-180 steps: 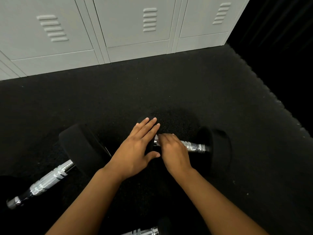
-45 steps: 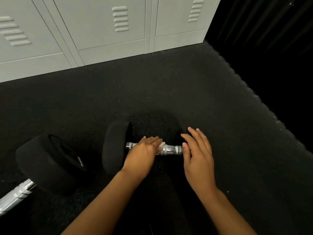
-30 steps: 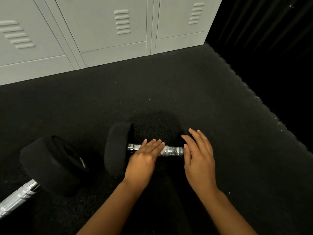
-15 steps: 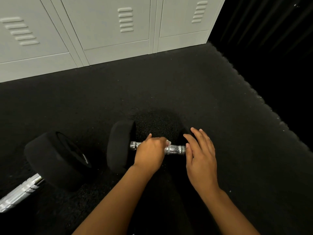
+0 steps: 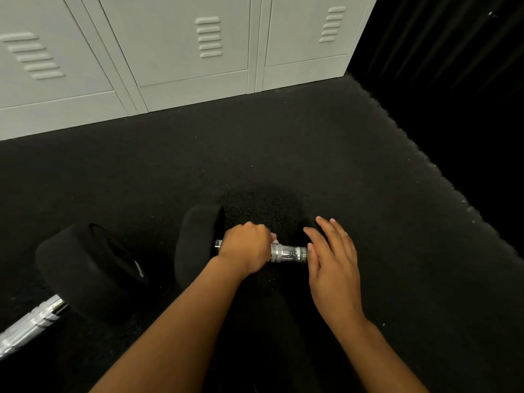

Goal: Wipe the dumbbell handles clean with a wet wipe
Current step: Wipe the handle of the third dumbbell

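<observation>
At the far left a second dumbbell [image 5: 85, 268] lies on the black rubber floor [image 5: 283, 154], its big black head tilted toward the camera and its chrome handle running off the lower-left edge. Just to its right lies the dumbbell [image 5: 198, 242] being worked on, resting crosswise on the floor in front of the person, with its left head standing on edge and close to the other dumbbell's head, though whether the two touch cannot be told.

The left hand [image 5: 246, 251] is on the chrome handle [image 5: 289, 253] right beside that left head, its fingers curled closed around the bar. A small white scrap shows at the knuckles on the handle side, probably the wet wipe [image 5: 273, 243], though it is too small to tell for sure. To the right of the fist a short stretch of knurled chrome is bare.

The right hand [image 5: 331, 265] lies at the right end of the handle, fingers open and spread, resting flat over the dumbbell's right head, which is mostly hidden beneath it; the thumb side touches the end of the bare chrome.

Behind, along the top, stands a row of pale grey lockers [image 5: 192, 46] with louvred vents, and the floor's right edge drops into darkness.
</observation>
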A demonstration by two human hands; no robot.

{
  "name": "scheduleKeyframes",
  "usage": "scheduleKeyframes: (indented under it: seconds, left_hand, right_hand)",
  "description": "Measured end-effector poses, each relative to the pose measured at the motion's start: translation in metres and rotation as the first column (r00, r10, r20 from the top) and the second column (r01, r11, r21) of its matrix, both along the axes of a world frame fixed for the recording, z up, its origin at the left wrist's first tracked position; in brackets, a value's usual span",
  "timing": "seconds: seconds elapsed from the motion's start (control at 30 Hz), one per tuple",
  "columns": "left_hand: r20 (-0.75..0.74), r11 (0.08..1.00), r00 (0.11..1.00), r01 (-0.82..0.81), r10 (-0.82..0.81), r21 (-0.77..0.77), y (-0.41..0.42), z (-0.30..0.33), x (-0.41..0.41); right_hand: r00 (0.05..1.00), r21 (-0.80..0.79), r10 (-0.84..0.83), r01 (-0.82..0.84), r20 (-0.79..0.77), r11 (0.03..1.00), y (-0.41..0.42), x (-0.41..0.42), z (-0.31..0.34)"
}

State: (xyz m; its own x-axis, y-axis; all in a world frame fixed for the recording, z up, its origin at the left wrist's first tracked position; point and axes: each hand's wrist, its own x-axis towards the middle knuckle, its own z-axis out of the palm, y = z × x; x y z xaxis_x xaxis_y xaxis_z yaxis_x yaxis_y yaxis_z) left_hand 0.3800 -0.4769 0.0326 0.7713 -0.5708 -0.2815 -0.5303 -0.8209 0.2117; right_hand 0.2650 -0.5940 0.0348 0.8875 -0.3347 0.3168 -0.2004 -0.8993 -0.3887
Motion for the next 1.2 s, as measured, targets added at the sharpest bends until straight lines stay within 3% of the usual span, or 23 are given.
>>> scheduleKeyframes:
  seconds: [0.1,0.2,0.3,0.37,0.47,0.57,0.7,0.87,1.07,1.2]
  left_hand:
    - [0.151,0.980,0.988,0.057,-0.028,-0.189,0.016,-0.012,-0.022]
    - [0.202,0.925,0.979,0.049,0.030,-0.376,0.022,-0.022,-0.030]
    - [0.138,0.972,0.990,0.062,-0.031,-0.225,0.014,-0.010,-0.023]
    - [0.141,0.977,0.990,0.050,-0.021,-0.209,0.012,-0.009,-0.019]
    - [0.120,0.931,0.993,0.043,0.001,-0.361,0.020,-0.016,-0.025]
    - [0.236,0.867,0.971,0.085,0.039,-0.492,0.034,-0.035,-0.042]
    - [0.278,0.846,0.960,0.133,0.019,-0.516,0.031,-0.038,-0.048]
    - [0.304,0.884,0.952,0.171,-0.035,-0.436,0.027,-0.036,-0.037]
    - [0.376,0.796,0.921,0.300,-0.099,-0.525,0.045,-0.049,-0.048]
    - [0.327,0.804,0.944,0.228,-0.044,-0.549,0.034,-0.042,-0.041]
  right_hand:
    - [1.000,0.002,-0.003,0.003,0.000,1.000,0.000,0.001,0.001]
    - [1.000,-0.008,-0.001,0.001,0.000,1.000,0.001,0.001,0.000]
    - [1.000,-0.009,0.001,-0.001,-0.004,1.000,0.001,0.001,0.000]
    - [1.000,-0.002,0.001,-0.001,-0.009,1.000,0.000,0.002,0.001]
    - [1.000,0.001,-0.011,0.011,-0.016,1.000,-0.001,0.004,0.002]
    - [0.999,-0.002,-0.024,0.024,-0.048,1.000,0.001,0.003,0.000]
    - [0.995,-0.023,-0.056,0.054,-0.087,0.998,0.002,0.000,-0.002]
    - [0.993,-0.040,-0.061,0.058,-0.098,0.998,0.002,0.006,0.002]
    - [0.995,-0.039,-0.057,0.054,-0.080,0.998,0.003,0.002,0.000]
    - [0.995,-0.039,-0.064,0.061,-0.079,0.997,0.003,0.004,0.001]
